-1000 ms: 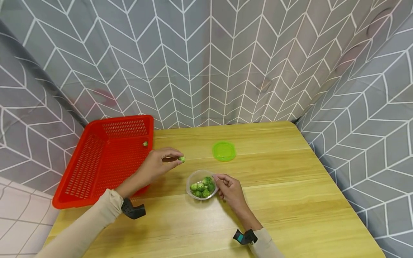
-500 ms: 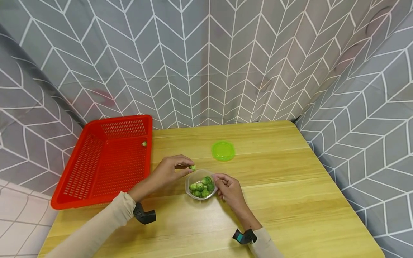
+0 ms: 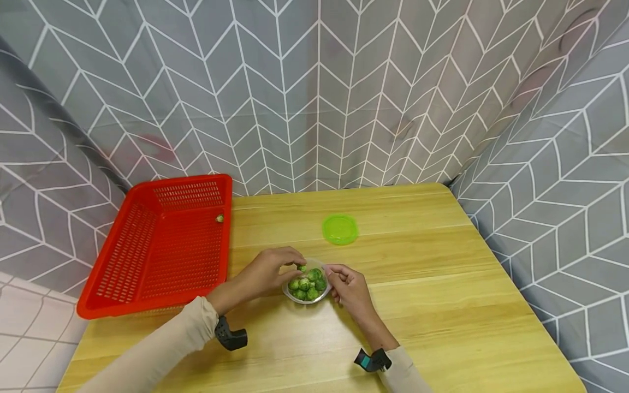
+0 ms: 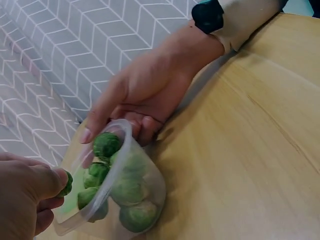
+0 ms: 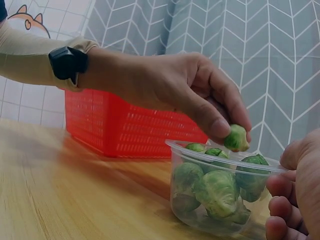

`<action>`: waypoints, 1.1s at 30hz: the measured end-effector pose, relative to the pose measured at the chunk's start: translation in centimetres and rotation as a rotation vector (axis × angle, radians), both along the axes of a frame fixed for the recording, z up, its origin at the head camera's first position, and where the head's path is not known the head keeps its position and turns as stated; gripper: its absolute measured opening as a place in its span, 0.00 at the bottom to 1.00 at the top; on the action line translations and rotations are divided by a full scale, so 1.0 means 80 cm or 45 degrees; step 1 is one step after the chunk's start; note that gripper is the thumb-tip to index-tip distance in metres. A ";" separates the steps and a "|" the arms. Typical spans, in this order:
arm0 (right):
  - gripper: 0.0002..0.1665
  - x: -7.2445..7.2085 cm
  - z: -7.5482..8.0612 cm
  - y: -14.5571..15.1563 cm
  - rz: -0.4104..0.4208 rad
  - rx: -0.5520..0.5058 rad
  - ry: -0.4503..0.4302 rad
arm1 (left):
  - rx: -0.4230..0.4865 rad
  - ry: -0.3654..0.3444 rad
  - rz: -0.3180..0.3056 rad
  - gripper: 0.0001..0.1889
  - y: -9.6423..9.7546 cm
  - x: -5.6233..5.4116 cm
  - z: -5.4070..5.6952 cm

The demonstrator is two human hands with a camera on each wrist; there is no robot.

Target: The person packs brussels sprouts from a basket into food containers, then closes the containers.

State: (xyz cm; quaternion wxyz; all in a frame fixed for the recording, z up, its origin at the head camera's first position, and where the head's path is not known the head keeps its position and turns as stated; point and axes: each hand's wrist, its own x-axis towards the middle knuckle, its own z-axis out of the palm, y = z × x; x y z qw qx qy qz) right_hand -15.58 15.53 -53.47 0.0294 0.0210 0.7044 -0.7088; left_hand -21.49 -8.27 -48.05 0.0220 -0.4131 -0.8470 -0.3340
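Note:
My left hand [image 3: 267, 273] pinches a small Brussels sprout [image 5: 236, 138] between thumb and fingers, right over the rim of a clear plastic tub [image 4: 155, 185]. Several green Brussels sprouts [image 3: 313, 293] fill much of that tub, which stands on the wooden table. On its right side, my right hand [image 3: 351, 289] grips the rim with thumb and curled fingers. The right wrist view shows the held sprout just above the others, close to the rim.
A red perforated basket [image 3: 228, 234] stands at the left of the table [image 3: 442, 284], with one sprout [image 3: 219, 218] inside near its right wall. Behind the tub lies a green lid [image 3: 340, 228]. A grey patterned curtain [image 3: 304, 98] hangs along the back and right.
My left hand has moved right and nearer, from beside the red basket to over the tub, carrying the Brussels sprout. My right hand has stayed on the rim.

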 end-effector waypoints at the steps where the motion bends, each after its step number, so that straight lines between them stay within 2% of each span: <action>1: 0.16 0.000 0.000 0.000 0.001 0.002 0.000 | -0.021 0.012 -0.004 0.13 0.001 0.001 0.000; 5: 0.15 0.001 0.002 0.000 0.000 0.002 -0.003 | -0.083 0.051 -0.009 0.13 0.004 0.002 -0.002; 14: 0.17 0.001 0.004 0.000 0.006 -0.009 -0.010 | -0.116 0.080 -0.010 0.13 0.005 0.003 0.001; 21: 0.16 0.002 0.003 -0.001 -0.005 -0.029 -0.029 | -0.099 0.063 -0.003 0.13 0.004 0.004 0.000; 33: 0.16 0.001 0.002 0.000 -0.004 -0.008 -0.018 | 0.000 0.000 0.062 0.12 -0.005 0.003 0.002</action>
